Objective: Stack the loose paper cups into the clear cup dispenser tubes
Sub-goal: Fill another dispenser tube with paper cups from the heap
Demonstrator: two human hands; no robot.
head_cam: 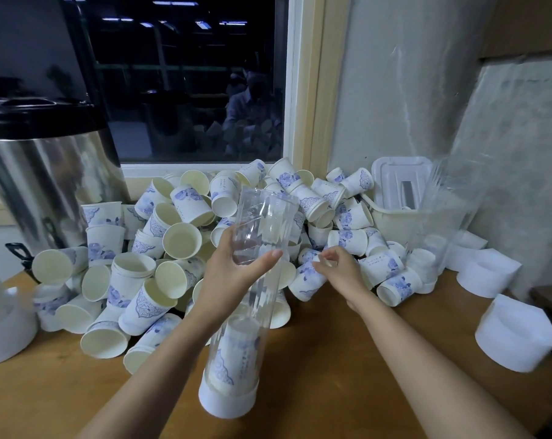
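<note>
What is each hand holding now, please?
Left hand: grips the tube.
Right hand: pinches a cup.

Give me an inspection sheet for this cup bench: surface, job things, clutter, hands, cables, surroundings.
Surface: wooden table, back half buried under cups.
Job's things: clear tube tilted, stacked cups in its lower end; loose cups heaped; second tube at right.
Clutter: white caps, cream basket.
Hands: left hand grips the clear tube; right hand pinches a lying cup.
Cables: nothing seen.
Surroundings: steel urn at left, dark window behind.
</note>
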